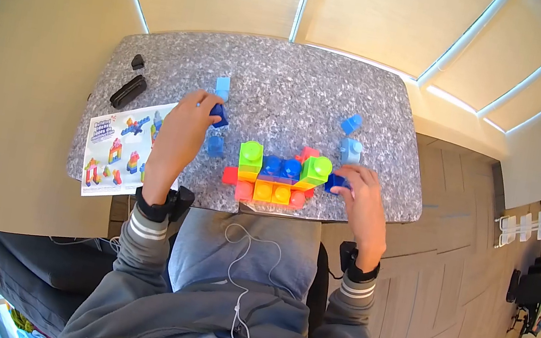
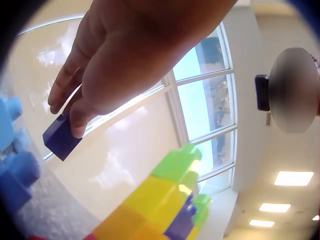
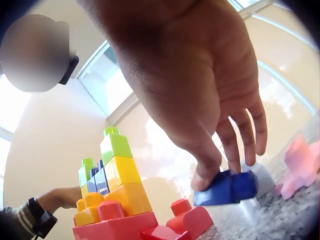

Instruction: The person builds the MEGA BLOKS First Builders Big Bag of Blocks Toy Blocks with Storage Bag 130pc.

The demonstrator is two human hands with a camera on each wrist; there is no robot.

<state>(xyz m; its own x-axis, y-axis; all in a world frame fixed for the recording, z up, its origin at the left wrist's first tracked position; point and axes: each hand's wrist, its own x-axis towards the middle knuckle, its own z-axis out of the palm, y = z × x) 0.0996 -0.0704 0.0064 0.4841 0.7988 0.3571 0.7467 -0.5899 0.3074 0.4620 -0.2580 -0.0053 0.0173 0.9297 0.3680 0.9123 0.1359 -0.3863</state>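
My left hand (image 1: 184, 127) pinches a dark blue building block (image 2: 62, 137) between thumb and fingers, left of the built blocks. Near it are a light blue block (image 1: 223, 84) and a mid-blue block (image 1: 215, 146). At the other side my right hand (image 1: 367, 201) holds another dark blue block (image 3: 220, 191) by its end, close over the table. Between the hands stands a stepped build (image 1: 274, 191) of red, orange, yellow, blue and green blocks, a green one topping each side. Light blue blocks (image 1: 352, 150) lie beyond the right hand.
A printed sheet of block models (image 1: 117, 150) overhangs the table's front left edge. A black case (image 1: 128, 91) and a small black piece (image 1: 137, 61) lie behind it. The speckled grey table (image 1: 301, 74) reaches back to the wall. A white cable (image 1: 244, 265) hangs over my lap.
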